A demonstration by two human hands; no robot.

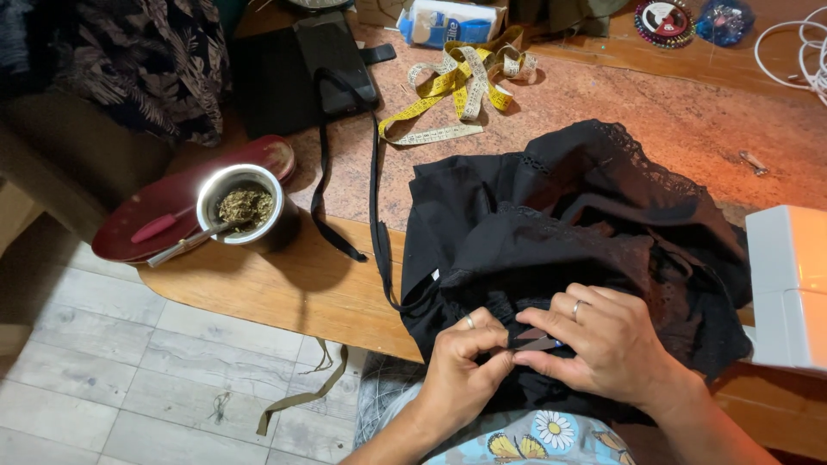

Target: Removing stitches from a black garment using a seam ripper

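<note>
Crumpled black lace-trimmed garment (568, 232) at table edge

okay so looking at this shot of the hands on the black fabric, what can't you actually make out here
Head view, the only one:
- The small tool between the hands: mostly covered by the right hand and left hand; its kind is unclear.
- The black garment: bunched folds hide its shape.
- The white machine: cut off by the right edge.
- The cup: its dried green contents are too small to identify.
</note>
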